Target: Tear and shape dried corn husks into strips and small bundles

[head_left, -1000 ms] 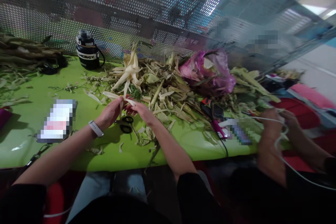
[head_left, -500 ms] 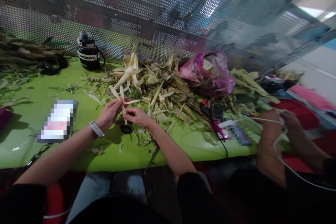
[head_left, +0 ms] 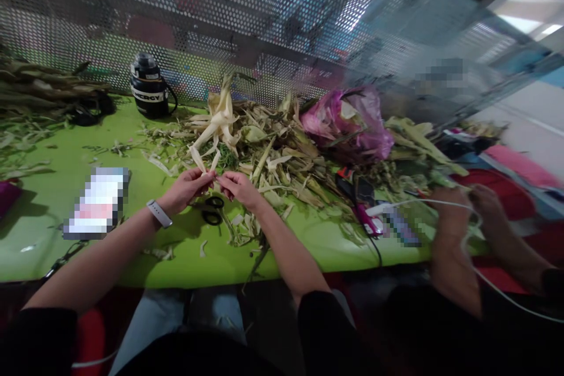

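Observation:
Pale corn husk strips [head_left: 198,158] rise in a V from the fingers of my left hand [head_left: 187,190], which is closed on their lower ends. My right hand [head_left: 240,188] pinches at the same spot, its fingertips meeting those of my left; the bit of husk between them is mostly hidden. Just below my hands, black-handled scissors [head_left: 212,218] lie on the green table [head_left: 185,264]. Behind the strips stands a cream corn husk figure [head_left: 222,120] with several splayed strips, against a heap of dry corn husks [head_left: 295,158].
A black bottle [head_left: 152,91] stands at the back left, before a perforated metal screen [head_left: 264,23]. A phone [head_left: 97,202] lies left of my arm. Right of the heap are a pink plastic bag [head_left: 348,123], a white cable [head_left: 423,201] and a co-worker's hands [head_left: 453,205].
The strips stood crossed, one pointing right; now two rise in a V. My right hand has shifted slightly up and right, and more of the scissors shows.

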Available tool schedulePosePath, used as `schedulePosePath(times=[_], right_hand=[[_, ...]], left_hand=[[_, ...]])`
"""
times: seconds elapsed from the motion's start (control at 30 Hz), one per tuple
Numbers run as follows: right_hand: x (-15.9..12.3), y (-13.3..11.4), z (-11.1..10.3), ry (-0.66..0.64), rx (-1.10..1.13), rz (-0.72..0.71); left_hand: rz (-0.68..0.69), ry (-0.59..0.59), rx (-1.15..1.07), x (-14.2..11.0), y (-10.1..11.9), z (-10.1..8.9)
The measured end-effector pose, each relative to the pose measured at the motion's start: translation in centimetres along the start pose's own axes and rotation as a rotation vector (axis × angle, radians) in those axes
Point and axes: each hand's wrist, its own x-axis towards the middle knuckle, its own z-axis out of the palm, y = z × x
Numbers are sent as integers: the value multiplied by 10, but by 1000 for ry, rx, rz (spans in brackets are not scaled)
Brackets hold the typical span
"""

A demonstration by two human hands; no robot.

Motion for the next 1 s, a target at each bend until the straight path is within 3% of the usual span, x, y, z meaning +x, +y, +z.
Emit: schedulePosePath(times=[0.33, 0.6, 0.8, 1.0], right_hand=[[2, 2, -12, -1, -30, -23], [3, 4, -14, 12, 29, 5], [3, 5, -12, -7, 61, 9], [2, 6, -8, -124, -45, 3]], left_hand=[[-103, -3, -102, 2, 22, -8], [-123, -10, -226, 6, 20, -17], [-52, -23, -23, 5, 14, -12], [77, 46, 121, 6, 11, -11]])
